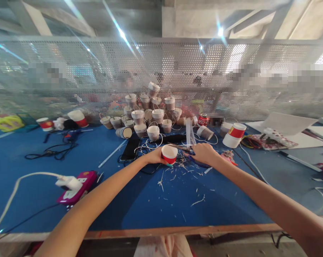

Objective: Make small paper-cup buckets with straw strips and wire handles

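My left hand (154, 157) is closed around a small red paper cup (169, 154) with a white inside, tilted toward me above the blue table top (140, 200). My right hand (204, 153) grips scissors (181, 146) whose blades point left, close to the cup's rim. A clear plastic strip (188, 131) stands up just behind the scissors. White shavings (177, 178) lie scattered on the table below both hands.
A pile of several small cup baskets (148, 114) with wire handles rises behind the hands. A black phone (130, 149) lies left of it. A pink power strip (76, 185) with a white plug sits at the left. Red-and-white cups (233, 135), a soda can (203, 120) and papers (281, 125) are at the right. A perforated metal screen (161, 71) backs the table.
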Action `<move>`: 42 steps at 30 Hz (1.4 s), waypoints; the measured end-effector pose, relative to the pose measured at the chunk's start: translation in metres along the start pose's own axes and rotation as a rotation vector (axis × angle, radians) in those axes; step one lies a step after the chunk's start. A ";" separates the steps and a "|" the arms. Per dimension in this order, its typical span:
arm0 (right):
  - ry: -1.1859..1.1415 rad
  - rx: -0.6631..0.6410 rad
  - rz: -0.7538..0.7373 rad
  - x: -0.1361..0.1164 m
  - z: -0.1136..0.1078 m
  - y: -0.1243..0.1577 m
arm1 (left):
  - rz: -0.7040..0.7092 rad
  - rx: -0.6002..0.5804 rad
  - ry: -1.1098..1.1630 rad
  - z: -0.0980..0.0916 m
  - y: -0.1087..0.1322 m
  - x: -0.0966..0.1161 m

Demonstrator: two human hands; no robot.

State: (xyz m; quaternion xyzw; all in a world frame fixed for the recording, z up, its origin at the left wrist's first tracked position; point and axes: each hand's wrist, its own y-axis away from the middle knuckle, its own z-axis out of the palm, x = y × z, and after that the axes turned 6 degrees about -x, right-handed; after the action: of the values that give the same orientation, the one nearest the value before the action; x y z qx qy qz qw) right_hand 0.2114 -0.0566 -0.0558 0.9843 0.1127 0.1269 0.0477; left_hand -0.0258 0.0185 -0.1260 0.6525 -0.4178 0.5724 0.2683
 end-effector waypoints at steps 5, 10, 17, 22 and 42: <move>0.022 -0.007 -0.019 0.006 -0.003 0.001 | -0.004 -0.054 0.018 -0.004 -0.004 0.002; 0.030 0.025 -0.004 0.005 -0.001 0.007 | -0.048 -0.068 0.079 0.003 0.002 0.008; 0.031 0.031 0.004 0.004 0.000 0.006 | -0.089 0.429 -0.085 0.031 0.017 0.005; 0.025 0.024 0.020 0.004 0.001 0.007 | -0.064 0.453 -0.275 0.035 0.014 0.004; 0.021 0.001 0.000 0.006 0.006 0.002 | 0.032 0.025 0.096 0.002 -0.001 -0.005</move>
State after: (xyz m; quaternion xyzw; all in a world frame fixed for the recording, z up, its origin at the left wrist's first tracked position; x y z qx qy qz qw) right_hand 0.2192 -0.0578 -0.0597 0.9829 0.1135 0.1373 0.0461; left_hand -0.0244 0.0188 -0.1316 0.6210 -0.4075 0.6125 0.2706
